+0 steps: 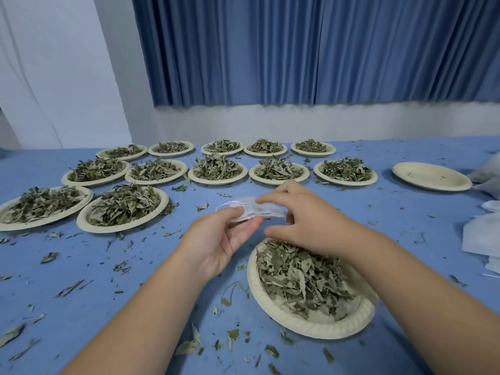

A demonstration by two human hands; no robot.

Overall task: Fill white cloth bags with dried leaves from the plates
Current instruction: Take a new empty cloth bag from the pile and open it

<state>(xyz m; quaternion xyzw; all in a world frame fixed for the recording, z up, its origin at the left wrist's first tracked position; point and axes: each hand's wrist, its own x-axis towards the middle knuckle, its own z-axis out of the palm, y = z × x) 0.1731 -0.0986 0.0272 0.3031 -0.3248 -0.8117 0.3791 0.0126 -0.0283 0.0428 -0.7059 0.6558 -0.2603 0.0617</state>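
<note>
Hanging above the blue table [405, 212], a white cloth bag [253, 211] is pinched at its near edge by the left hand [227, 239] and gripped by the right hand's [297, 220] curled fingers; a plate [311, 330] of dried leaves [300, 280] lies just beneath, with 12 more filled plates [216, 182] behind

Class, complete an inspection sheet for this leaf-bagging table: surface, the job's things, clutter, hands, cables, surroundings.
Surface: blue table, strewn with loose leaf bits.
Job's things: white cloth bag; near plate heaped with dried leaves; twelve filled plates behind.
Clutter: empty plate and white cloth pile at right.
Hands: left hand and right hand both hold the bag.
Cables: nothing seen.
Surroundings: blue curtain, white wall.
</note>
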